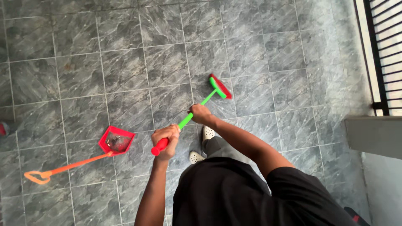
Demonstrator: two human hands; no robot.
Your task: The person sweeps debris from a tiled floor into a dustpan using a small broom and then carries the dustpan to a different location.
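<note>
I see a grey marbled tile floor point(259, 50) filling the view, with a black railing point(383, 54) at its right edge. On it lies a red dustpan point(117, 140) with an orange handle, well apart to my left, debris inside. I hold a green broom point(200, 104), its red-bristled head resting on the tiles ahead of my white shoes point(201, 144). My right hand point(201, 114) is wrapped around mid-shaft; my left hand point(166, 140) is clenched around the red grip end.
</note>
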